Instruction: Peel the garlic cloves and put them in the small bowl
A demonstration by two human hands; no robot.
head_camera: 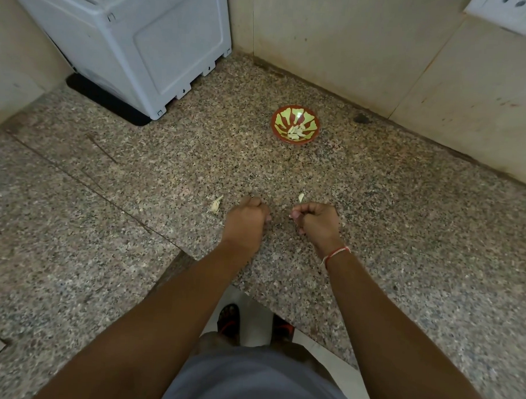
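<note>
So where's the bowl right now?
Head view: the bowl sits on the counter ahead of the hands, slightly right, near the back wall, with peeled cloves inside.

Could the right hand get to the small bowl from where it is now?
Probably yes. The small bowl sits farther back on the counter, beyond the right hand, with only bare granite between them and nothing standing in the path.

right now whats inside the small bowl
The small bowl holds a little pile of peeled garlic cloves near its bottom. Whatever lies beneath the pile is covered.
</note>
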